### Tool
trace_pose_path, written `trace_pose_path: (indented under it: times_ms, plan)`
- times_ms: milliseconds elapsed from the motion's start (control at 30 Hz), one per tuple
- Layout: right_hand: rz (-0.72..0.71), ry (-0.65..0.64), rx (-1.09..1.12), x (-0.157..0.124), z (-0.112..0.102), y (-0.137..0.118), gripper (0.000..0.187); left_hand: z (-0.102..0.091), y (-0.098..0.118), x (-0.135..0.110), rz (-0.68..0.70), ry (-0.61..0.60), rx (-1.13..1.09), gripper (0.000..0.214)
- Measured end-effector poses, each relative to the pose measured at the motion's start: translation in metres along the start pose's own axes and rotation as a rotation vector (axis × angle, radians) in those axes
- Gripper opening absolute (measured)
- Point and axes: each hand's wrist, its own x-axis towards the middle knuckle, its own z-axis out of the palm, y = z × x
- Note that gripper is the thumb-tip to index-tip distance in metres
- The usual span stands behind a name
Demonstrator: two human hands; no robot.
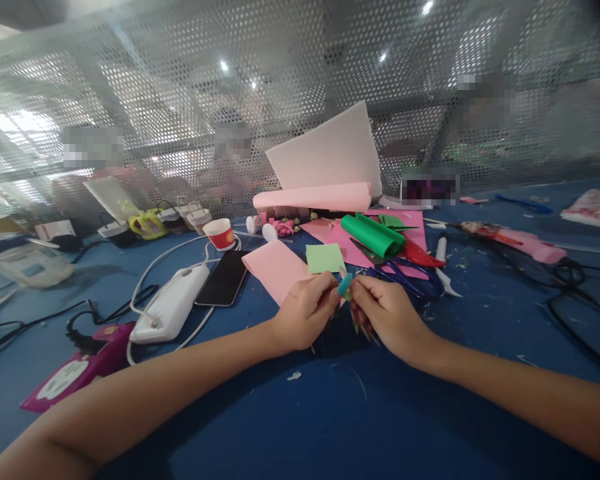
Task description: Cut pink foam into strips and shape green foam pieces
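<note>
My left hand (307, 308) and my right hand (387, 317) meet at the middle over the blue table, fingers pinched together. Between the fingertips is a small yellow-green piece (349, 295), mostly covered, so its kind is unclear. A teal tip (345, 285) shows at my left thumb; whether it is a nail or part of the piece I cannot tell. Just beyond the hands lie a light green paper square (325, 257) and a pink paper sheet (275, 270). Blue-handled scissors (417, 285) rest beside my right hand.
A green roll (375, 237) lies on pink sheets behind the hands. To the left are a phone (223, 279), a red paper cup (219, 235), a white power bank (171, 303) with cables and a magenta pouch-like item (77, 370). A pink glue gun (515, 241) lies right, before a perforated metal screen (180, 100).
</note>
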Motion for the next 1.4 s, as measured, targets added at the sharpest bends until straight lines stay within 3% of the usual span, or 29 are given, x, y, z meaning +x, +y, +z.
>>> trace_pose_path:
  times_ms: [267, 467, 600, 1000, 1200, 1400]
  plan:
    - [0.150, -0.023, 0.192, 0.005, 0.002, 0.004, 0.043, 0.009, -0.005, 0.005, -0.253, -0.061, -0.354, 0.039]
    - [0.158, -0.024, 0.333, 0.007, 0.002, 0.004, 0.047, 0.011, -0.007, 0.006, -0.279, -0.057, -0.413, 0.036]
    - [0.140, -0.120, 0.378, 0.007, -0.001, 0.002, 0.045, 0.011, -0.007, 0.007, -0.292, -0.014, -0.521, 0.035]
    - [0.002, -0.096, 0.185, 0.008, -0.004, 0.004, 0.033, 0.011, -0.009, 0.005, -0.254, -0.004, -0.543, 0.034]
    - [-0.006, -0.074, 0.122, 0.007, -0.005, 0.006, 0.034, 0.008, -0.004, 0.006, -0.331, -0.064, -0.588, 0.035]
    - [-0.137, 0.002, -0.167, 0.000, -0.003, 0.002, 0.031, 0.011, -0.006, 0.005, -0.318, -0.017, -0.625, 0.034]
